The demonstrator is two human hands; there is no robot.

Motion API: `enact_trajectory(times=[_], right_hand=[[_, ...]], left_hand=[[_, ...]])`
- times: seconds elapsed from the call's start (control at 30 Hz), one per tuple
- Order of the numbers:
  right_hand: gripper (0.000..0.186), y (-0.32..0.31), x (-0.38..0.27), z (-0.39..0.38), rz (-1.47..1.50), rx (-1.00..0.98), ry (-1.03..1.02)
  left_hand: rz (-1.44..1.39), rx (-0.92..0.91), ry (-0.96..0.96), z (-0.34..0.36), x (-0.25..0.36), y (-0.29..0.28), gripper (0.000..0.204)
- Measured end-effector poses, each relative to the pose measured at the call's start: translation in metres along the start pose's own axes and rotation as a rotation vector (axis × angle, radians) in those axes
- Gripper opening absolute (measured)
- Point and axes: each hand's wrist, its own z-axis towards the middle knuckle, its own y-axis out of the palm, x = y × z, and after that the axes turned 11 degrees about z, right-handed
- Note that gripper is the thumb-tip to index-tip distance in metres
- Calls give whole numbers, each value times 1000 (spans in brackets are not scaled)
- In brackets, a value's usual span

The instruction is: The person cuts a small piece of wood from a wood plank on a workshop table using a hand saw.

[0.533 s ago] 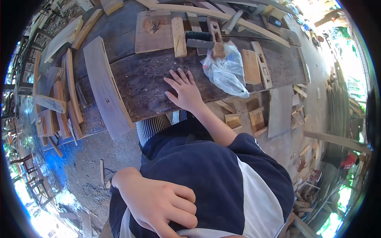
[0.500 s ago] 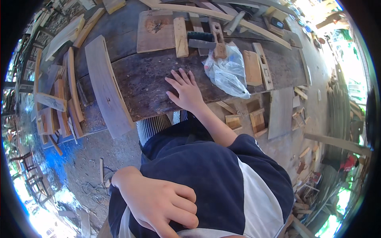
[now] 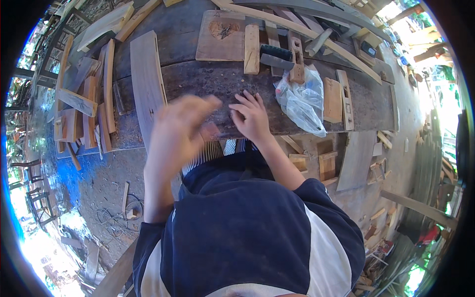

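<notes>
My right hand (image 3: 252,119) rests at the near edge of the dark workbench (image 3: 198,81), palm down, fingers apart and a little bent, with nothing in it. Raised over the bench's near edge, my left hand (image 3: 180,123) is smeared by motion, so its fingers cannot be read. It overlaps the near end of a wide, slightly curved plank (image 3: 147,74). To the right of my right hand lies a crumpled clear plastic bag (image 3: 302,101). A wooden hand plane (image 3: 296,57) and a dark-handled tool with a flat blade (image 3: 276,55) lie just beyond the bag.
A square board (image 3: 220,47) with shavings and small dark metal pieces lies at the back, beside a short wood block (image 3: 252,49). Wood offcuts (image 3: 89,106) are heaped on the left. Another block (image 3: 332,100) sits right of the bag. A cord (image 3: 121,215) lies on the floor.
My left hand has swung up from in front of my chest to above the bench edge. My right hand's fingers have drawn in slightly. The whole view has shifted a little.
</notes>
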Motion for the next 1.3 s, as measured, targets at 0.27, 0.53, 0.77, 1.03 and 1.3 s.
enact_trajectory(times=[0.27,0.53,0.77,1.03,1.3], right_hand=[[19,-50,43,54,-46,176,165],[52,-57,63,98,-624,-55,573],[45,-95,54,118,-287,-171,844],[70,-145,73,78,1726,47,976],[62,-146,73,54,1831,292,996]], left_hand=[[437,63,-712,-19,-162,142,63],[352,160,-674,-17,-157,140,65],[334,191,-681,-22,-158,141,64],[335,226,-662,-23,-162,143,63],[342,235,-669,-24,-163,144,62]])
